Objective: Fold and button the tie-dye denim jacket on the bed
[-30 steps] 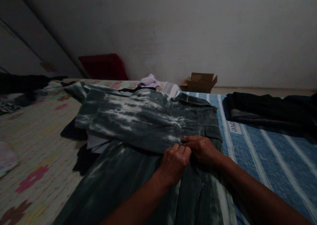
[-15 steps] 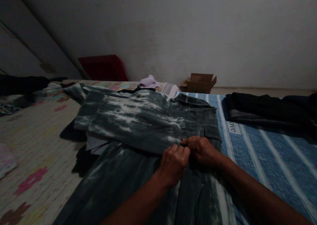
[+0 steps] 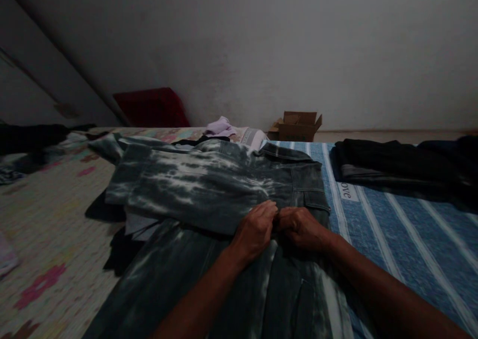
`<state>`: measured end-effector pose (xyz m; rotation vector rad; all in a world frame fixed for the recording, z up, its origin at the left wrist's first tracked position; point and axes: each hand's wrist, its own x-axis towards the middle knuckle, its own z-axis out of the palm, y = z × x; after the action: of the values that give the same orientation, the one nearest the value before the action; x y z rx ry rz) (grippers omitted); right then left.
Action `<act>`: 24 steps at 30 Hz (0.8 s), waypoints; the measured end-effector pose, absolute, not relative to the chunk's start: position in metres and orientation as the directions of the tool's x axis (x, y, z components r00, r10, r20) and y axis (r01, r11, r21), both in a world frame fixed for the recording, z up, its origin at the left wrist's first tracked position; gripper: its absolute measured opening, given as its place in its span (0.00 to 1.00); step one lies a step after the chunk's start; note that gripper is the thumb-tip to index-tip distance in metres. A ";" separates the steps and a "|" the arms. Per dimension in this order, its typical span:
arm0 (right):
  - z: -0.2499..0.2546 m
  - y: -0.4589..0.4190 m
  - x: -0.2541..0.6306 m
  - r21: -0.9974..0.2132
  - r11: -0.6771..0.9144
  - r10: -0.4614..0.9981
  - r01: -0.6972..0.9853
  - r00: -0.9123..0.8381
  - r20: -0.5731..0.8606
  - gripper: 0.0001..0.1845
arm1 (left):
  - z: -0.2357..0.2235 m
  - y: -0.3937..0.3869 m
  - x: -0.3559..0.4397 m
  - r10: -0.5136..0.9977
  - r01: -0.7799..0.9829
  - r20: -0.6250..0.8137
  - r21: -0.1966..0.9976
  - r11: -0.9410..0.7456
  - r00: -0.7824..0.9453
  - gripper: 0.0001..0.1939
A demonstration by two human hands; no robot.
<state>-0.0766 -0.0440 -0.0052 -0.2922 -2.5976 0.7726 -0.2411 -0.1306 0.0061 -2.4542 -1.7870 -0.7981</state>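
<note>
A dark grey and white tie-dyed denim jacket [image 3: 179,174] lies spread out, one sleeve laid across it toward the left. Its collar [image 3: 286,152] is at the far side, with a flapped pocket at the right. My left hand [image 3: 256,229] is closed at the sleeve's near edge, fingers bent over the cloth. Close beside it, my right hand [image 3: 301,228] pinches the jacket below the pocket flap. The fingertips of both hands almost meet, and what lies between them is hidden.
Dark folded clothes [image 3: 392,165] rest on the blue striped bedding [image 3: 373,229] at right. Other clothes [image 3: 119,239] stick out beneath the jacket, over a floral cover [image 3: 67,219]. A cardboard box [image 3: 298,126], lilac cloth [image 3: 220,126] and red object [image 3: 151,107] are near the wall.
My left hand has moved slightly up, its fingers now reaching farther over the cloth. My right fingers have drawn in a little tighter. The jacket lies nearly as before; the view has shifted slightly.
</note>
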 end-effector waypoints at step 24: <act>-0.016 -0.033 -0.074 -0.725 0.673 0.611 0.150 -0.665 0.429 0.15 | 0.007 -0.132 -0.235 0.994 0.956 -0.043 0.279 -0.088 0.104 0.24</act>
<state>-0.0735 -0.0334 -0.0165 -0.5837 -2.2051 0.8753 -0.2350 -0.1323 0.0066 -2.4968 -2.2630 -0.2676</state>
